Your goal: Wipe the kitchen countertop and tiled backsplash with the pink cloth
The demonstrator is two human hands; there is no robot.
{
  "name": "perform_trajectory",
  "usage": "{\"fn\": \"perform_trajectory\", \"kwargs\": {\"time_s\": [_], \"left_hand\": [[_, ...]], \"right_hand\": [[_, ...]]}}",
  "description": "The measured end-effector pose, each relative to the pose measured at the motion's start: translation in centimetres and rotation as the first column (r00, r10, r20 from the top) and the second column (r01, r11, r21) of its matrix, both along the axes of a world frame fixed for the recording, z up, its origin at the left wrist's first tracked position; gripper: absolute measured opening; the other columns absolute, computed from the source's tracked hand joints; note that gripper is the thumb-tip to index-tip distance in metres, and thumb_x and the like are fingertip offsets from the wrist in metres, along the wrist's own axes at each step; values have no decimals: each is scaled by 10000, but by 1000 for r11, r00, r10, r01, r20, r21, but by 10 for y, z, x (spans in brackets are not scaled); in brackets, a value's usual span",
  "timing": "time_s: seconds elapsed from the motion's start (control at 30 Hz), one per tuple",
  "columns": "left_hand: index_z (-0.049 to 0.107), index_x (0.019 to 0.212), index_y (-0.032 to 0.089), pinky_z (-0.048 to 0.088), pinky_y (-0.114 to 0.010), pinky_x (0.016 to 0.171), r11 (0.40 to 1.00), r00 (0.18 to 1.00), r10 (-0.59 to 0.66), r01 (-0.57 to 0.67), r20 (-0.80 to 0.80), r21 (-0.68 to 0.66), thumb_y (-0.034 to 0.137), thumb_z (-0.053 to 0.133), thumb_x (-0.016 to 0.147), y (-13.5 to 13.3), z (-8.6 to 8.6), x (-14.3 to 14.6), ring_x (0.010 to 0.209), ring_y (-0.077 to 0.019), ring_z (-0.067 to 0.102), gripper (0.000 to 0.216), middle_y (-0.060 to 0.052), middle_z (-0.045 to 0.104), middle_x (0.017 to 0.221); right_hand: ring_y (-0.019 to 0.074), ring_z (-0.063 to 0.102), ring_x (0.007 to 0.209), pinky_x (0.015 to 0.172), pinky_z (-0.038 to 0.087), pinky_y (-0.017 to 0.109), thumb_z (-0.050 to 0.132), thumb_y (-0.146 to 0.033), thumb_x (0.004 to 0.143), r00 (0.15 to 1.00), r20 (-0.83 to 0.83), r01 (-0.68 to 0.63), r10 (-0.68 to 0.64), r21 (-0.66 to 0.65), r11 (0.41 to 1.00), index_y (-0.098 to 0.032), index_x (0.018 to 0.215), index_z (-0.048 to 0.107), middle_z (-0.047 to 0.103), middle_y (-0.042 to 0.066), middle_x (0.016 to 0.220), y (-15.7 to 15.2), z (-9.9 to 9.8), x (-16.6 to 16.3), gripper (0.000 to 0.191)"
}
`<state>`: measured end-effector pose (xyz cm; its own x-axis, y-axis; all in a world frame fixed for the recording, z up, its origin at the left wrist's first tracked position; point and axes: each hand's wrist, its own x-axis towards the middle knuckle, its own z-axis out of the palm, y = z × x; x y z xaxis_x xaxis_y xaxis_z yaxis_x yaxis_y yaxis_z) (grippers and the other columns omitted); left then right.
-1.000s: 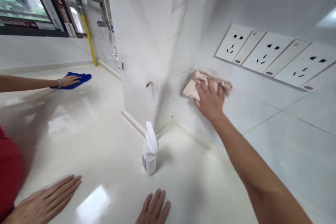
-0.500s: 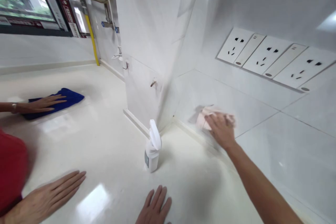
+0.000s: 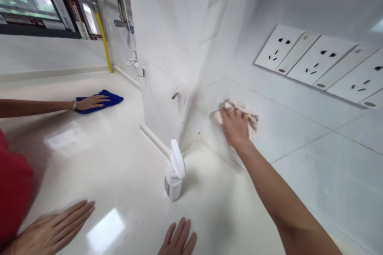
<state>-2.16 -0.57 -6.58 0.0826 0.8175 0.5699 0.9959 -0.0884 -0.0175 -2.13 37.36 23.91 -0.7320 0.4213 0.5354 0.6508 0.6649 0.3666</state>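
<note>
Window glass (image 3: pixel 26 0) and a yellow pipe (image 3: pixel 104 44) mark the far left corner, where the white surface (image 3: pixel 89 175) ends at a wall. Relative to the spray bottle (image 3: pixel 174 179), everything else spreads out on both sides. Well to its left, the left hand (image 3: pixel 91 103) lies on a blue cloth (image 3: pixel 112 99), fingers extended and flat on top, not gripping, with the cloth's far end beyond the fingertips. The forearm runs in from the frame's left edge. A red garment (image 3: pixel 13 183) fills the lower left edge, and a separate flat hand (image 3: pixel 50 229) lies near it, below and left of the bottle. Another flat hand (image 3: pixel 179 239) sits just below the bottle, cut off by the bottom edge. Behind the bottle stands a tiled pillar (image 3: pixel 161 99) with a skirting strip (image 3: pixel 154 139) along its foot. To the bottle's upper right, the right hand (image 3: pixel 236 125) presses a crumpled pink cloth (image 3: pixel 253 121) against the wall tile (image 3: pixel 299 167), fingers curled closed over it, with cloth showing at both sides. Sockets (image 3: pixel 320 59) sit well above that hand, running off the right edge.
</note>
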Motion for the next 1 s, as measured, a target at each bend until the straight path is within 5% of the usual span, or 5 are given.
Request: {"fn": "perform_trajectory", "kwargs": {"time_s": [0.13, 0.37, 0.6, 0.83, 1.0], "left_hand": [[480, 1526, 287, 208, -479, 1284, 999, 999, 40, -40, 16, 8, 692, 531, 956, 1, -1, 4, 1555, -322, 289, 701, -83, 383, 1670], [484, 1518, 317, 221, -454, 1267, 999, 999, 26, -25, 30, -19, 706, 500, 964, 1, -12, 4, 1494, -295, 401, 677, -65, 453, 1630], [509, 1498, 318, 224, -463, 1258, 996, 999, 20, -17, 36, -83, 705, 473, 973, 0, -18, 5, 1464, -287, 445, 654, -71, 504, 1594], [464, 1537, 333, 230, -474, 1259, 984, 991, -2, 25, 134, -174, 699, 474, 974, -1, -20, 7, 1478, -292, 433, 672, -67, 482, 1611], [468, 1533, 338, 237, -501, 1262, 978, 984, -21, 57, 175, -203, 674, 469, 989, -2, -18, 7, 1486, -298, 425, 640, -67, 465, 1623]], "right_hand": [[340, 465, 1151, 966, 326, 509, 455, -171, 966, 994, 93, -63, 64, -6, 998, -175, 1480, 538, 612, 198, 1325, 2, -36, 4, 521], [406, 323, 1371, 1009, 284, 542, 509, -183, 932, 997, -39, 63, -59, 119, 991, -181, 1537, 466, 330, 145, 1677, 2, 17, 15, 607], [346, 447, 1178, 870, 350, 470, 349, -114, 994, 963, 270, -29, -2, 114, 993, -136, 1425, 600, 458, 123, 1611, -2, -23, 18, 500], [347, 440, 1124, 821, 349, 466, 387, -150, 981, 989, 141, 13, -38, 178, 984, -134, 1442, 575, 408, 134, 1638, 2, 13, 11, 499], [330, 460, 1084, 829, 355, 461, 382, -126, 988, 971, 240, -19, -12, 127, 992, -136, 1384, 628, 479, 121, 1588, -5, -7, 18, 466]]}}
